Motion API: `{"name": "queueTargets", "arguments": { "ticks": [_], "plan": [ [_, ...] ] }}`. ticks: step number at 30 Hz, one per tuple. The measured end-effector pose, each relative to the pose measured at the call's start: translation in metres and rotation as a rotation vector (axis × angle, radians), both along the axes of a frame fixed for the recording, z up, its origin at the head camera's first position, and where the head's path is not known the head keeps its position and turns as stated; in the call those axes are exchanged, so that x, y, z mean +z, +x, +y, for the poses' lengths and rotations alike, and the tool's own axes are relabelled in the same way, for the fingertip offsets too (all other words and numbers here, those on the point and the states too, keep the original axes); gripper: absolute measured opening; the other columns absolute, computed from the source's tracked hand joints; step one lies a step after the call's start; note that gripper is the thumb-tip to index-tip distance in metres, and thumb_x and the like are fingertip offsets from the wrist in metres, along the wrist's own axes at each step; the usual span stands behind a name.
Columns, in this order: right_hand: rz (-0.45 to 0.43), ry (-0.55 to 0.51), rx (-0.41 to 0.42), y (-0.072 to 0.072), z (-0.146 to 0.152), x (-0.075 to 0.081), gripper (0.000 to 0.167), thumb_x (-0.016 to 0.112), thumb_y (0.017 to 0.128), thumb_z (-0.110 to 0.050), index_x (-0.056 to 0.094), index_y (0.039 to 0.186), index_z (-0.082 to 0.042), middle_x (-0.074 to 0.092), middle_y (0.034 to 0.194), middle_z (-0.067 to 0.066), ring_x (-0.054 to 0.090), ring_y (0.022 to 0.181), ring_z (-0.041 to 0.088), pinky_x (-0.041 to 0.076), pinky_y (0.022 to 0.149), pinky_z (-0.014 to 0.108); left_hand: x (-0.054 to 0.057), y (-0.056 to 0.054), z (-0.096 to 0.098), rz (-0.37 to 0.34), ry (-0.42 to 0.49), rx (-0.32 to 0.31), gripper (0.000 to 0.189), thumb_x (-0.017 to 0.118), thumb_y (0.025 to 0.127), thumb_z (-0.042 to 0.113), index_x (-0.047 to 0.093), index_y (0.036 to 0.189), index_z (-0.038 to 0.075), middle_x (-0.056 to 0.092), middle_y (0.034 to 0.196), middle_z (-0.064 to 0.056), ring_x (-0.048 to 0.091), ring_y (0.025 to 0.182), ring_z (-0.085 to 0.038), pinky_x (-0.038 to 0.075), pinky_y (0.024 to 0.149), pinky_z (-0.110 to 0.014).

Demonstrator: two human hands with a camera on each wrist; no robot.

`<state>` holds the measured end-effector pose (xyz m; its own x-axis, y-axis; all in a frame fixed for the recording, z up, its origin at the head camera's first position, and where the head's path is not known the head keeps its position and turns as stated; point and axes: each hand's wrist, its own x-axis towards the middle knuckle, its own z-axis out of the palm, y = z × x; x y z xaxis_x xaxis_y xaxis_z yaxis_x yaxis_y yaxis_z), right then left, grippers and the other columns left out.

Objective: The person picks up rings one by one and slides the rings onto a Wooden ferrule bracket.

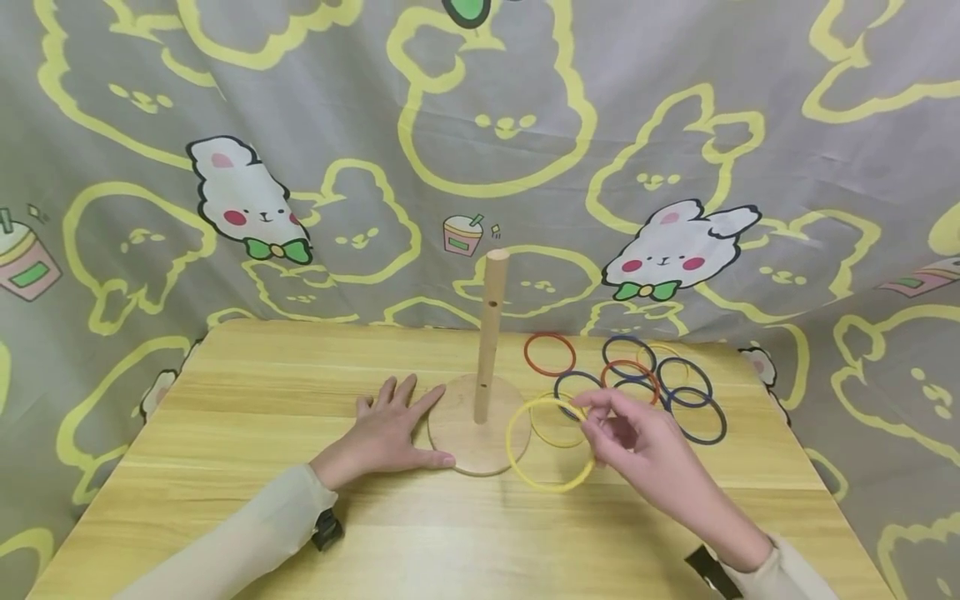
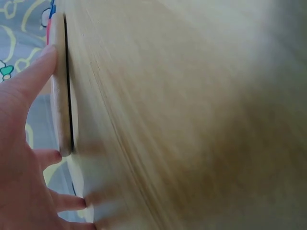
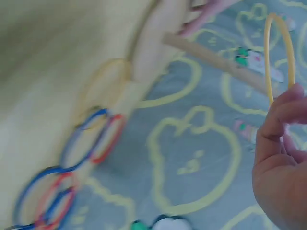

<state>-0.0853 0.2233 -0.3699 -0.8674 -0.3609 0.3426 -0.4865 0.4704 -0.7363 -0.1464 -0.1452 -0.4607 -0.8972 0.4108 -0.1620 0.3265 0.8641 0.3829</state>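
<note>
A round wooden base with an upright wooden post stands mid-table. My left hand lies spread on the tabletop at its left side, index finger and thumb touching the rim. In the left wrist view the thumb presses the base's edge. Between thumb and fingers, my right hand pinches a yellow ring, raised above the table just right of the base. The right wrist view shows that same ring standing up from the fingertips, apart from the post.
Right of the base lie several loose rings: another yellow ring beside the base, a red ring farther back, and overlapping blue rings with a second red one. A patterned curtain hangs behind the wooden table.
</note>
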Motion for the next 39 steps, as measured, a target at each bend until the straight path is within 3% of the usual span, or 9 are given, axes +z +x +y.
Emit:
{"name": "queueTargets", "arguments": {
  "ticks": [4,13,22,29,39],
  "plan": [
    [0.033,-0.075,0.051,-0.008,-0.020,0.025,0.027,0.070,0.106,0.001,0.072,0.129,-0.013,0.065,0.085,-0.003,0.064,0.059,0.014,0.047,0.050,0.028,-0.003,0.000,-0.001,0.020,0.009,-0.003,0.118,0.074,0.082,0.086,0.034,0.174,0.024,0.023,0.173,-0.032,0.019,0.155,-0.063,0.018,0.106,-0.089],
    [0.065,-0.382,0.131,-0.021,-0.052,0.076,0.030,0.065,0.103,0.012,0.071,0.130,0.000,0.063,0.090,0.014,0.063,0.059,0.019,0.046,0.046,0.026,-0.004,-0.001,0.000,0.025,-0.024,-0.005,0.118,0.073,0.082,0.086,0.033,0.174,0.024,0.023,0.173,-0.032,0.019,0.156,-0.062,0.019,0.107,-0.088],
    [0.086,-0.550,0.074,-0.044,-0.071,0.107,0.026,0.066,0.106,0.006,0.069,0.132,0.003,0.059,0.089,0.019,0.063,0.059,0.022,0.049,0.051,0.026,0.000,0.001,0.000,0.024,-0.042,-0.010,0.116,0.073,0.084,0.085,0.033,0.174,0.023,0.023,0.173,-0.032,0.021,0.155,-0.062,0.022,0.107,-0.087],
    [0.041,-0.580,0.050,-0.061,-0.078,0.102,0.028,0.065,0.107,0.004,0.067,0.135,0.001,0.059,0.094,0.022,0.064,0.062,0.023,0.050,0.053,0.026,0.003,0.002,0.001,0.019,-0.036,-0.022,0.115,0.073,0.085,0.084,0.033,0.174,0.024,0.023,0.173,-0.032,0.020,0.155,-0.063,0.021,0.107,-0.086],
    [-0.101,-0.480,-0.014,-0.080,-0.079,0.063,0.027,0.065,0.106,0.001,0.067,0.133,0.003,0.064,0.093,0.019,0.064,0.063,0.017,0.052,0.055,0.025,0.005,0.003,0.000,0.021,-0.050,-0.017,0.115,0.073,0.085,0.083,0.033,0.174,0.022,0.023,0.173,-0.033,0.021,0.155,-0.063,0.021,0.108,-0.086]
  ]
}}
